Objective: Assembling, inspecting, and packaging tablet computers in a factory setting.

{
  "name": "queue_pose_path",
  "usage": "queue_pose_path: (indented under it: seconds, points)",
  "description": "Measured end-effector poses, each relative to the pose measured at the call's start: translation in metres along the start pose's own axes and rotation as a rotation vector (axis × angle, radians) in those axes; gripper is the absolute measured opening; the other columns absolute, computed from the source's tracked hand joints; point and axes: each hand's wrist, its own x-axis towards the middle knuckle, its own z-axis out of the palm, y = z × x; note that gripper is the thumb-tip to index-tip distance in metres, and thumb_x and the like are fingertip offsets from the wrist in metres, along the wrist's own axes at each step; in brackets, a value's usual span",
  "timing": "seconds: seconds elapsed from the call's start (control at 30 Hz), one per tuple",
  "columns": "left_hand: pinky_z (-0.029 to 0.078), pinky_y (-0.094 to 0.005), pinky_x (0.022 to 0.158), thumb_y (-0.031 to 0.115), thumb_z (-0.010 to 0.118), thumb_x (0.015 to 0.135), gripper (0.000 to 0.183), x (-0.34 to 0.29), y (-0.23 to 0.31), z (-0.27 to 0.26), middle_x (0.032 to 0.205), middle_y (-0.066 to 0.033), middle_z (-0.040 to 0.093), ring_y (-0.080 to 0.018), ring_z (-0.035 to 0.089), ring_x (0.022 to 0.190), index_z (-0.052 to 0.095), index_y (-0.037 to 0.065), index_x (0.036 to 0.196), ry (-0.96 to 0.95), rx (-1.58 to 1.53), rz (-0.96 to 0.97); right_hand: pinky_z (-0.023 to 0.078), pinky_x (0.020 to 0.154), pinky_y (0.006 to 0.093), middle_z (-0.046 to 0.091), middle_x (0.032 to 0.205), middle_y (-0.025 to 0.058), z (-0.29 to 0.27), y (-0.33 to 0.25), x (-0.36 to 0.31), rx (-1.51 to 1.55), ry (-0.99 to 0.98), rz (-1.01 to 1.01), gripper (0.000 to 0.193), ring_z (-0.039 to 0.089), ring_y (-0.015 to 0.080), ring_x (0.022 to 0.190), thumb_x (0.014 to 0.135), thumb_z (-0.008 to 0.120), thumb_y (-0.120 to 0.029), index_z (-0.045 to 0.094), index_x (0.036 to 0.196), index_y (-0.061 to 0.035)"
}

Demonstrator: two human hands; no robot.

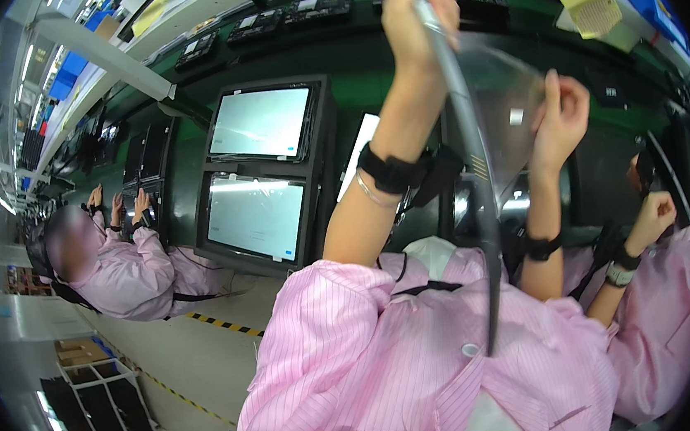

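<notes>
My left hand (418, 21), raised at the top, is closed around the upper edge of a thin dark flat panel (481, 202). The panel stands nearly edge-on to me, its lower end against the front of my pink smock. To its right, a clear plastic film (502, 76) stretches away from the panel toward my right hand (560, 120). Thumb and fingers of that hand are pinched at the film's outer edge. A small white label (516, 117) shows behind or on the film; I cannot tell which. Black straps circle both my wrists.
Two lit screens (257, 124) sit in a black frame at left on the dark green bench (186, 206). Several circuit-board units (317, 8) line its far side. A yellow paper (590, 1) hangs at upper right. Co-workers sit at left (133, 261) and close at right (663, 326).
</notes>
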Motion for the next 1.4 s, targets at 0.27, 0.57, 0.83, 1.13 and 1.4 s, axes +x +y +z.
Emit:
queue_pose_path:
  seconds: [0.27, 0.57, 0.83, 1.13, 1.4]
  points:
    - [0.036, -0.0288, 0.044, 0.026, 0.032, 0.092, 0.041, 0.020, -0.003, -0.030, 0.052, -0.0064, 0.046, -0.0165, 0.043, 0.047, 0.046, 0.007, 0.059, -0.299, -0.257, 0.135, 0.027, 0.028, 0.0157, 0.056, 0.072, 0.0032, 0.046, -0.069, 0.053, 0.018, -0.305, -0.314, 0.009, 0.045, 0.0034, 0.044, 0.083, 0.061, -0.003, 0.051, 0.083, -0.0037]
    - [0.041, -0.0349, 0.058, 0.021, 0.034, 0.093, 0.027, 0.037, 0.030, -0.091, 0.074, -0.0100, 0.055, -0.0225, 0.051, 0.068, 0.052, 0.004, 0.082, -0.822, -0.166, 0.236, 0.031, 0.039, 0.0163, 0.061, 0.079, 0.0063, 0.021, -0.079, 0.031, 0.026, -0.035, -0.591, 0.013, 0.043, 0.0059, 0.041, 0.081, 0.065, -0.007, 0.057, 0.086, 0.0005]
    - [0.041, -0.0317, 0.038, 0.029, 0.013, 0.094, 0.058, 0.005, 0.042, -0.063, 0.046, -0.0109, 0.044, -0.0222, 0.040, 0.037, 0.045, 0.004, 0.053, -0.141, -0.272, 0.243, 0.043, 0.045, 0.0309, 0.063, 0.069, 0.0114, -0.023, -0.074, -0.070, 0.181, -0.489, -0.917, 0.052, 0.056, 0.0217, 0.049, 0.085, 0.048, -0.051, 0.057, 0.094, -0.0001]
    - [0.044, -0.0315, 0.060, 0.023, 0.041, 0.093, 0.026, -0.041, 0.017, -0.133, 0.071, -0.0074, 0.055, -0.0190, 0.052, 0.063, 0.052, 0.004, 0.078, -0.208, -0.186, 0.344, 0.041, 0.088, 0.0410, 0.062, 0.095, 0.0196, -0.046, -0.049, -0.050, 0.039, -0.513, -0.273, 0.044, 0.054, 0.0346, 0.103, 0.092, 0.038, -0.038, 0.060, 0.085, -0.0007]
    - [0.037, -0.0256, 0.059, 0.018, 0.046, 0.089, 0.021, -0.095, -0.007, -0.081, 0.062, 0.0001, 0.036, -0.0126, 0.040, 0.060, 0.041, 0.011, 0.071, 0.455, -0.106, 0.128, 0.031, 0.100, 0.0458, 0.054, 0.105, 0.0232, -0.025, -0.060, -0.054, 0.535, -0.469, 0.191, 0.024, 0.044, 0.0363, 0.115, 0.085, 0.045, -0.026, 0.038, 0.097, -0.0053]
